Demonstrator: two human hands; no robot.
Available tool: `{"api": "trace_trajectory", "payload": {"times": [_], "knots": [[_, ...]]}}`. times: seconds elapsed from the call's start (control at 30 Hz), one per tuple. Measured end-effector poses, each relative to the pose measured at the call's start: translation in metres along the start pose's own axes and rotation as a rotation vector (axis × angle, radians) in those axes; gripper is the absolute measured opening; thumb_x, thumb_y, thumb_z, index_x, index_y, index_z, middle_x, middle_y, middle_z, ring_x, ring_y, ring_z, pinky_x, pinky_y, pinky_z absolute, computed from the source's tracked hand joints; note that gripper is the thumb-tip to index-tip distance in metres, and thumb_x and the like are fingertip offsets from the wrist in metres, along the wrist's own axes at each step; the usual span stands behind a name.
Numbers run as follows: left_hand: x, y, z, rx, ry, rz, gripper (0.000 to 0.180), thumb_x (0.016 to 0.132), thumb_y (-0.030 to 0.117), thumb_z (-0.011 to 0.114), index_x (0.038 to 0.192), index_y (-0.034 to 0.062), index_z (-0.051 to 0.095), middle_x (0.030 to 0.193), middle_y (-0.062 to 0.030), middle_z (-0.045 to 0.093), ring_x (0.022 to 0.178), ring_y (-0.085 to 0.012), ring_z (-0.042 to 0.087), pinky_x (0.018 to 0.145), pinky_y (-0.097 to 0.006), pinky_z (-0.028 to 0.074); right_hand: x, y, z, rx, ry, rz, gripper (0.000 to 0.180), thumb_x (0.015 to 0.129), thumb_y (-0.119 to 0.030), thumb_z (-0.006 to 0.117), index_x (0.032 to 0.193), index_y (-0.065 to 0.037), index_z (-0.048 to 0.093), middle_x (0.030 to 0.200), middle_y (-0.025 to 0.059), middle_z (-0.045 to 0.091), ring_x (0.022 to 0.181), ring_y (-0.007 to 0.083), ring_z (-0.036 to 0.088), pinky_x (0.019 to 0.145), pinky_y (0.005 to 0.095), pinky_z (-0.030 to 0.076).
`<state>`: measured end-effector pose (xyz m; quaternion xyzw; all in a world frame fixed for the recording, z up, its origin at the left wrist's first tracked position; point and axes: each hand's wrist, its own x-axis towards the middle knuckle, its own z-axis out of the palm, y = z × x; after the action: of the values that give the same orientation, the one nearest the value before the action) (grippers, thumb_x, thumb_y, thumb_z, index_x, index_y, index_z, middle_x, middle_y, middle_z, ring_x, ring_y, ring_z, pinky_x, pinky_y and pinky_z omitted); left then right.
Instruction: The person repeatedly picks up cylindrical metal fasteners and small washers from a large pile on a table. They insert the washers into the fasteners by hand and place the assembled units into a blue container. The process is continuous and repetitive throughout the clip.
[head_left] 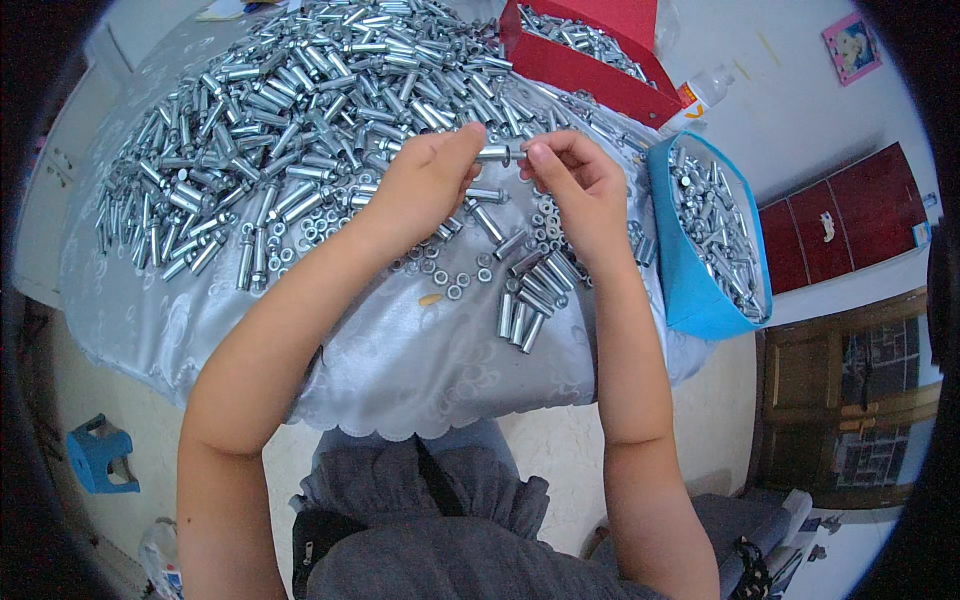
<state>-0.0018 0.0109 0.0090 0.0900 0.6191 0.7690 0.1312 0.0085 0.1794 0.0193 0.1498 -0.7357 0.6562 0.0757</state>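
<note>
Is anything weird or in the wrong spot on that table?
One small tan oval bit lies among the loose silver washers near the table's front edge. It is the only non-metal piece there; what it is cannot be told.

sleeve bolt (498,154) | short silver metal cylinder | horizontal, held off the table | pinched at both ends by fingertips

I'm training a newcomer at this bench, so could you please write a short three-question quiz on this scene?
1. True or false: both hands hold one metal sleeve bolt between them.
2. Which container stands nearest the right hand? A) the red box B) the blue bin C) the blue stool
3. What small loose parts lie on the silver tablecloth just below the left hand?

Key: 1 true; 2 B; 3 nuts and washers.
</note>
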Motion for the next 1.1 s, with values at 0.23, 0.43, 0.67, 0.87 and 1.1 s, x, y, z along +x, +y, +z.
{"api": "trace_trajectory", "payload": {"times": [0.23,0.43,0.67,0.87,1.1], "knots": [[0.001,-0.003,-0.002,-0.032,-0.046,0.030,0.040,0.089,0.039,0.044,0.061,0.0103,0.046,0.052,0.0050,0.039,0.043,-0.0048,0.033,0.040,-0.021,0.025,-0.001,-0.005,-0.001,0.063,0.020,0.011,0.014,0.084,-0.014,0.059,0.088,-0.001,0.061,0.077,0.0032,0.061,0.067,0.0061,0.055,0.056,0.0173,0.040],[-0.002,0.001,0.002,-0.025,-0.048,0.006,0.039,0.089,0.038,0.045,0.061,0.0117,0.043,0.052,0.0057,0.035,0.042,-0.0050,0.029,0.040,-0.022,0.022,-0.002,-0.007,-0.001,0.066,0.010,-0.012,0.014,0.081,-0.011,0.061,0.090,0.000,0.062,0.077,0.0032,0.062,0.065,0.0066,0.055,0.055,0.0174,0.040],[-0.004,0.006,0.002,-0.117,-0.078,-0.067,0.037,0.088,0.039,0.045,0.065,0.0098,0.047,0.055,0.0057,0.038,0.044,-0.0035,0.032,0.040,-0.020,0.025,-0.003,-0.010,0.003,0.175,0.031,0.042,0.015,0.079,-0.008,0.063,0.091,0.000,0.062,0.073,0.0025,0.060,0.060,0.0057,0.053,0.050,0.0174,0.038],[-0.004,0.006,0.001,-0.208,-0.117,-0.102,0.037,0.089,0.038,0.046,0.064,0.0106,0.043,0.053,0.0061,0.033,0.043,-0.0039,0.027,0.039,-0.021,0.022,-0.005,-0.009,0.006,0.152,0.061,0.044,0.014,0.082,-0.012,0.061,0.089,0.000,0.059,0.068,0.0016,0.054,0.058,0.0075,0.048,0.051,0.0203,0.038],[-0.007,0.013,0.006,-0.215,-0.121,-0.179,0.045,0.088,0.043,0.042,0.055,0.0160,0.029,0.050,0.0070,0.024,0.041,-0.0061,0.022,0.040,-0.023,0.018,-0.006,-0.009,0.006,0.401,-0.011,0.217,0.014,0.081,-0.014,0.062,0.088,-0.002,0.060,0.067,-0.0003,0.054,0.057,0.0060,0.049,0.048,0.0182,0.037]]}}
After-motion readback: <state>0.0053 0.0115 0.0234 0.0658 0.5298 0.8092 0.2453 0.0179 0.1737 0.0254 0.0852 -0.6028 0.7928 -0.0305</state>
